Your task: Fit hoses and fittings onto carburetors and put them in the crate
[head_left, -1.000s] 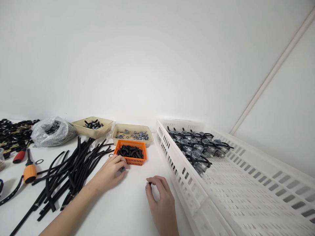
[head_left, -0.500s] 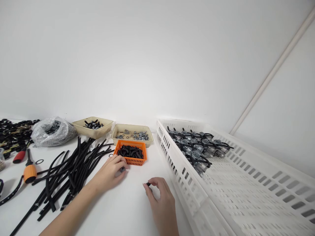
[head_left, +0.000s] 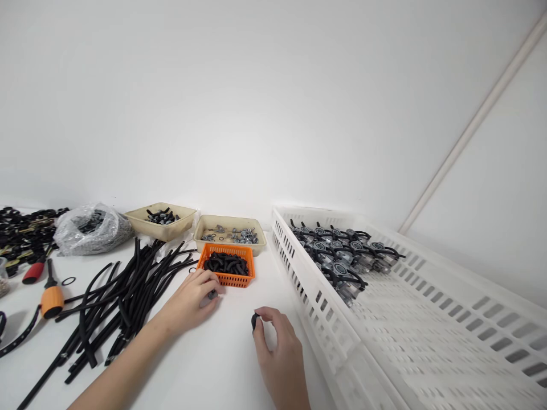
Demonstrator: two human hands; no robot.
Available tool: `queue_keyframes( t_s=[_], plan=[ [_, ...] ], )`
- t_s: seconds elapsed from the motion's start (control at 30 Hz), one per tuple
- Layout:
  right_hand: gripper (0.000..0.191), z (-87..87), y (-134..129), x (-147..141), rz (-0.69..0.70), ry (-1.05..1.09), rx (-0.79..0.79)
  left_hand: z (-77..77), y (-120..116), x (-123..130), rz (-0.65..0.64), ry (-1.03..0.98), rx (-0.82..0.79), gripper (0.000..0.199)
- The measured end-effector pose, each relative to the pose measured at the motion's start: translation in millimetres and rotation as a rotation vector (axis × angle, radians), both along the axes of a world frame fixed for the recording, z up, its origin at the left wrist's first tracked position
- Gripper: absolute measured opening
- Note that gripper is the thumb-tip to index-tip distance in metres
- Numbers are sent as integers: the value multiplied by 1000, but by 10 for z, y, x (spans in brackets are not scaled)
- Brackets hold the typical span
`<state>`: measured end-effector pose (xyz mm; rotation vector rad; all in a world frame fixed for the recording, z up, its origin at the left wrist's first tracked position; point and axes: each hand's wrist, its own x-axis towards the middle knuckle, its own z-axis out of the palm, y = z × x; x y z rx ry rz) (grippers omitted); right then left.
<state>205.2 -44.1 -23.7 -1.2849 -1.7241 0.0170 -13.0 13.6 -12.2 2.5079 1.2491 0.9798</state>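
Evidently at a handling step, the right hand pinches a black piece near the white crate, while the left hand grasps a grey part beside the orange basket, and moving either would probably call for a steady fingertip grip.
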Motion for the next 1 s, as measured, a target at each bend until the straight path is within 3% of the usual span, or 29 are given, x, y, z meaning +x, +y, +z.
queue_keyframes(
  t_s=[1.0],
  plan=[
    [4,22,7,-14,-10,9,18,-7,17,1,-1,-6,1,17]
  ],
)
